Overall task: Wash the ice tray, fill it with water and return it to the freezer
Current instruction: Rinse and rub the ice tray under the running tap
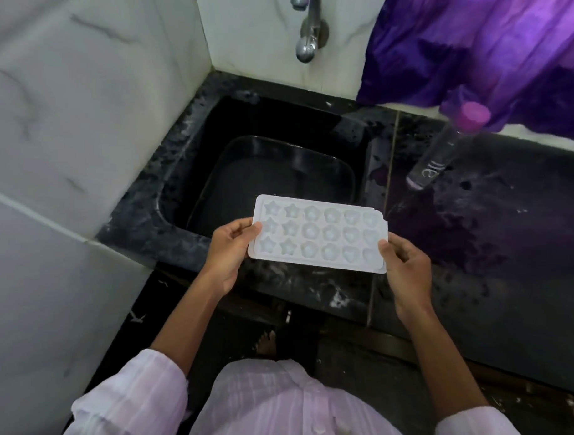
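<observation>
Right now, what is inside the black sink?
A black tub sits in the sink. The ice tray, held above it, covers the tub's near edge, so that part is hidden.

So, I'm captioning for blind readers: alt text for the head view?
A left hand and right hand hold a white ice tray by its short ends over the front edge of a black sink. A tap hangs above.

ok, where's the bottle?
Head view, upper right: the bottle is on the counter right of the sink, its pink cap by the purple cloth.
</observation>
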A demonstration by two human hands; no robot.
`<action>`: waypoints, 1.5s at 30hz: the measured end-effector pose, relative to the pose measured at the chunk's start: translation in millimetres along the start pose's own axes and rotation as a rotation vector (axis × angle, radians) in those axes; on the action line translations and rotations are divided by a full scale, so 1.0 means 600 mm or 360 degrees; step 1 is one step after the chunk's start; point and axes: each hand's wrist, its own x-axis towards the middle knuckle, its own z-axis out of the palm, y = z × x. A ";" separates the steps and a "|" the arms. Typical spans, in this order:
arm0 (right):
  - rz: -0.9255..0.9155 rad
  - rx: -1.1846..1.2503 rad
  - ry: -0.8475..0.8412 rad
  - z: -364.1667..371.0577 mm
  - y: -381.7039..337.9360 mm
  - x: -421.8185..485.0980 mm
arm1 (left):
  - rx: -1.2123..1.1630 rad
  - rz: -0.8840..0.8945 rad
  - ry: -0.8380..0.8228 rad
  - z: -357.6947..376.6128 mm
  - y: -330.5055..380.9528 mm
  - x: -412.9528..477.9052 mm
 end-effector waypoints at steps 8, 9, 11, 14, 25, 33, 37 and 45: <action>0.0032 -0.0062 -0.0037 0.096 -0.047 0.058 | 0.0181 0.0042 -0.0003 -0.037 0.050 0.082; 0.0030 -0.0070 -0.0043 0.104 -0.051 0.067 | 0.0181 0.0040 0.0002 -0.038 0.053 0.089; 0.0012 -0.0079 -0.0051 0.116 -0.061 0.087 | 0.0167 0.0041 0.0021 -0.037 0.059 0.103; -0.0013 -0.0094 -0.0135 0.128 -0.075 0.113 | 0.0103 0.0072 0.0112 -0.032 0.066 0.117; -0.0444 -0.0375 -0.0199 0.206 -0.232 0.242 | 0.0019 0.0141 0.0453 -0.029 0.123 0.180; -0.0244 -0.0233 -0.0423 0.331 -0.376 0.401 | 0.0168 0.0252 0.0295 -0.036 0.193 0.248; -0.0053 -0.0187 -0.0438 0.380 -0.401 0.438 | 0.0138 0.0247 0.0207 -0.043 0.210 0.276; 0.0176 0.0270 -0.0454 0.443 -0.416 0.477 | 0.0063 -0.0005 0.0005 -0.065 0.227 0.296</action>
